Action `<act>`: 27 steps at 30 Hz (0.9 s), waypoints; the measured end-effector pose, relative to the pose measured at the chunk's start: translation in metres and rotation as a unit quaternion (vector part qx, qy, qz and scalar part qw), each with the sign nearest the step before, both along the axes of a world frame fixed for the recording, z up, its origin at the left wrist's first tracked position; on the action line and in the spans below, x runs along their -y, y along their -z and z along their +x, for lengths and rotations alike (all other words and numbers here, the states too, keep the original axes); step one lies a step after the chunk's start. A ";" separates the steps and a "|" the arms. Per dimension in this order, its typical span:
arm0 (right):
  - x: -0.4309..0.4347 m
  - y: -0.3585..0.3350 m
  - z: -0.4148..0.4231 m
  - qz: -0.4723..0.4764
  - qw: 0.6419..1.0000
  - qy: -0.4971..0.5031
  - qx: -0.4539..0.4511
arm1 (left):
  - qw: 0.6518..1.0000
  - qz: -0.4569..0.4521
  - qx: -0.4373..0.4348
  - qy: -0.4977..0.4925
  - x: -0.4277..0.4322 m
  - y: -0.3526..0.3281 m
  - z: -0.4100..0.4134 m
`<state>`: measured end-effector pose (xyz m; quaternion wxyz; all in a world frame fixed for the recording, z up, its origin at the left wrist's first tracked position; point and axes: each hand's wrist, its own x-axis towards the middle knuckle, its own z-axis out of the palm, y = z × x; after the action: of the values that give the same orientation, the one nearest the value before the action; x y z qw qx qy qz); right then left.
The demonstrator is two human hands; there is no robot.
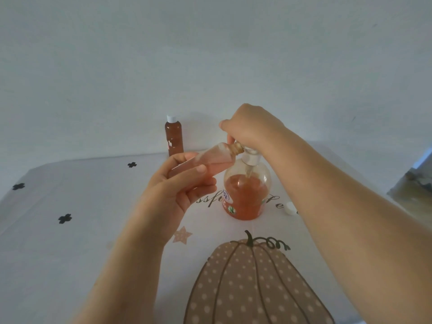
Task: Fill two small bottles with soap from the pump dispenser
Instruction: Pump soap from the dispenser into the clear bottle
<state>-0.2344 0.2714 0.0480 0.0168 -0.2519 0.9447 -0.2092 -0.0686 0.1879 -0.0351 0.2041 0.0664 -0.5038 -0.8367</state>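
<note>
**Two forearms over the pumpkin cloth, bottle neck at the pump**

The right forearm point(350, 218) crosses the lower right of the view, above the dotted pumpkin print point(252, 288) on the tablecloth point(81, 206). It leads to the right hand point(252, 129), whose fingers curl down over the white head of the pump dispenser point(245, 195). The dispenser stands upright on the cloth, about half full of orange soap.

The left hand point(177, 183) grips the open small bottle point(210, 162) between thumb and fingers. The bottle is tilted, with its threaded neck up against the pump's spout, just under the right hand. It looks partly filled.

A white cap point(289, 208) lies on the cloth just right of the dispenser, beside the forearm. The capped small bottle point(174, 136), filled amber, stands upright at the far table edge, against the wall point(210, 54), well apart from both hands.

Left of the left hand the cloth runs flat out to the slanting left table edge, bearing only printed black crosses. At the right frame edge is a dark shape too blurred to tell.
</note>
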 end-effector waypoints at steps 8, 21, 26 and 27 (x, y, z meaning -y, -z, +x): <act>0.001 0.000 0.000 0.007 1.000 -0.003 0.017 | 1.000 -0.006 -0.003 -0.005 0.000 -0.001 0.000; -0.009 -0.024 0.019 0.049 0.992 0.015 -0.114 | 0.998 0.016 -0.056 0.013 -0.006 -0.005 0.004; -0.006 -0.022 0.019 0.048 0.993 0.017 -0.106 | 0.998 0.029 -0.057 0.012 -0.005 -0.004 0.004; -0.005 -0.022 0.018 0.039 0.995 0.015 -0.085 | 0.998 0.028 -0.056 0.011 -0.005 -0.004 0.003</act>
<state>-0.2165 0.2767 0.0696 -0.0572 -0.2533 0.9539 -0.1502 -0.0652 0.1933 -0.0313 0.2208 0.0192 -0.4690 -0.8549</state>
